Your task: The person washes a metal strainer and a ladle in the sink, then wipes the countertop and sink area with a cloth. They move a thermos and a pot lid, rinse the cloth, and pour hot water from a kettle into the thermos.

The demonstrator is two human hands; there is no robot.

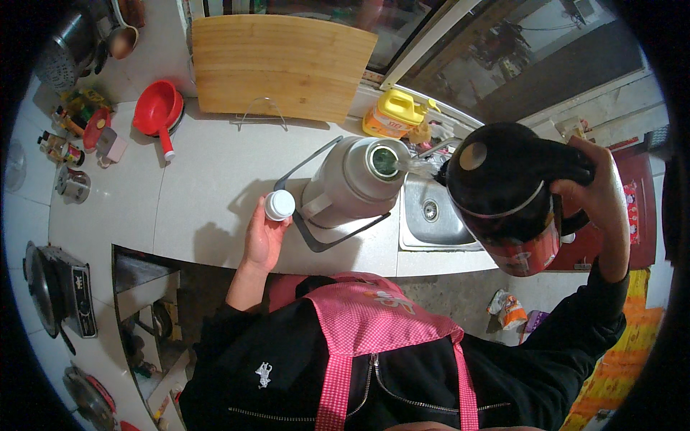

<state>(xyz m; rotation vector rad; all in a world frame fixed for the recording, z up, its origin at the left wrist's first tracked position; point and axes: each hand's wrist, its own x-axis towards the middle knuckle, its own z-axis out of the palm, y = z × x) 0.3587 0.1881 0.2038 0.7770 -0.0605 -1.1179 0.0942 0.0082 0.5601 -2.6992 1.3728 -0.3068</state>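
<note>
Raised on the right, my right hand (pixel 590 186) grips the black handle of a red-and-black electric kettle (pixel 504 199). The kettle is tipped to the left, and a stream of water (pixel 420 166) runs from its spout to the open mouth of a pale vacuum flask (pixel 353 180). The flask stands on the white counter, its dark carrying handle (pixel 318 245) swung down around it. My left hand (pixel 265 234) holds a white round stopper (pixel 280 205) just left of the flask. How full the flask is cannot be seen.
A steel sink (pixel 429 210) lies under the kettle. Behind the flask stand a yellow detergent jug (pixel 394 114) and a wooden cutting board (pixel 280 67) by the window. Leftward are a red ladle-like scoop (pixel 158 110), sauce bottles (pixel 62 148) and a cooker with a pan (pixel 59 291).
</note>
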